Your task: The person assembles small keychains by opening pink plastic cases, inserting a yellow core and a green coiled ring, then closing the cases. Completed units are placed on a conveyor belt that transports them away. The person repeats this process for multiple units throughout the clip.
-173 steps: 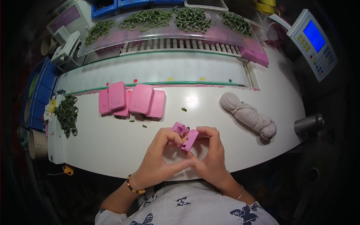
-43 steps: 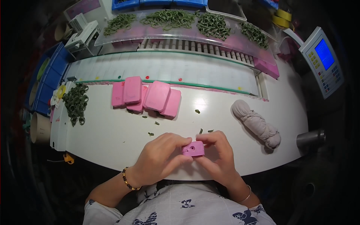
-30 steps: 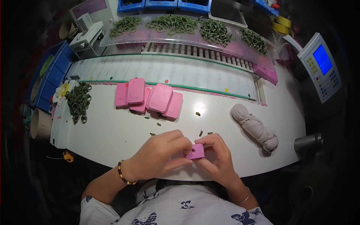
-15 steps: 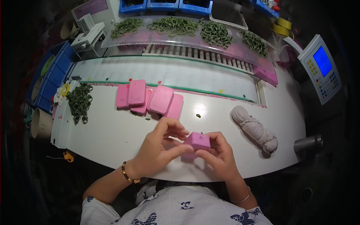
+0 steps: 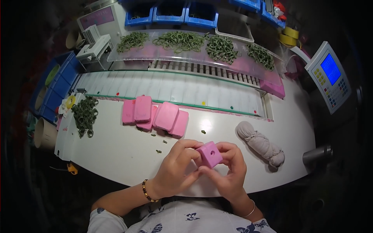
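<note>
Near the table's front edge I hold a pink rubber mould block point(image 5: 210, 154) between both hands. Its end face, with a round hole in it, is turned up and toward me. My left hand point(image 5: 173, 167) grips the block's left side with curled fingers, and my right hand point(image 5: 232, 171) pinches it from the right. The far side of the block is hidden. Beyond my left hand, several similar pink mould blocks point(image 5: 167, 115) lie overlapping. Small green scraps point(image 5: 158, 151) are scattered between them and my hands, with another green scrap point(image 5: 203, 132) farther right.
Green rings point(image 5: 84, 116) are heaped at left, and more ring piles point(image 5: 180, 41) lie on a clear raised shelf. A tied cloth bundle point(image 5: 261, 144) lies at right, near a control panel point(image 5: 330, 77). A recessed white strip point(image 5: 171, 87) crosses the table. Blue bins point(image 5: 169, 14) line the back.
The mould block has been turned so its holed end shows more fully. My left fingers have shifted closer round it, uncovering green scraps on the table. The whole view has tilted slightly.
</note>
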A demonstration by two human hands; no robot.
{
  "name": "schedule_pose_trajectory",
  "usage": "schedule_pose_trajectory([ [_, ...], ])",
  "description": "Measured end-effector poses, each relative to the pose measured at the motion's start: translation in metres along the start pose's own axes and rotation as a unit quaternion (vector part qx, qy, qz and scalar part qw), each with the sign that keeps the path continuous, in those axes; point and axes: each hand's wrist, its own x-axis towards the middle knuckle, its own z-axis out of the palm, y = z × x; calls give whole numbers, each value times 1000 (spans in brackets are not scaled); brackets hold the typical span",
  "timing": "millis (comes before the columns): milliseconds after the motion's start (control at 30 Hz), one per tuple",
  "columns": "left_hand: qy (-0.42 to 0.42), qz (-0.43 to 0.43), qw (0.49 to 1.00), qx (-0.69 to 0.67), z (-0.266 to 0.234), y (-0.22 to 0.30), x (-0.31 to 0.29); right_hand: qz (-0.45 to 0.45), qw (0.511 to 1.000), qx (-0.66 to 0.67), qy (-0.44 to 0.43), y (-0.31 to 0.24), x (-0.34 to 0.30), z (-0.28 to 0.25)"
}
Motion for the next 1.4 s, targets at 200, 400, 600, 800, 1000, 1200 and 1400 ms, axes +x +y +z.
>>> schedule_pose_trajectory([
  [200, 23, 21, 1000, 1, -29, 12, 13, -39, 998, -29, -42, -6, 2, 2],
  [400, 136, -150, 975, 86, -112, -29, 48, 35, 997, -32, -56, 6, -5, -2],
  [600, 201, -217, 912, 284, -215, -142, 55, 109, 992, -29, -56, 16, -19, -11],
  [800, 234, -214, 852, 417, -244, -201, 68, 136, 990, -18, -40, 30, -30, -17],
  [1000, 193, -155, 833, 495, -218, -167, 82, 28, 971, -220, -91, 15, -14, -18],
  [1200, -71, -33, 978, 193, -132, -81, 69, -12, 904, -373, -208, 9, 18, -17],
  [1400, -196, 27, 940, 277, -100, -61, 73, -99, 863, -429, -250, 32, 40, -12],
])
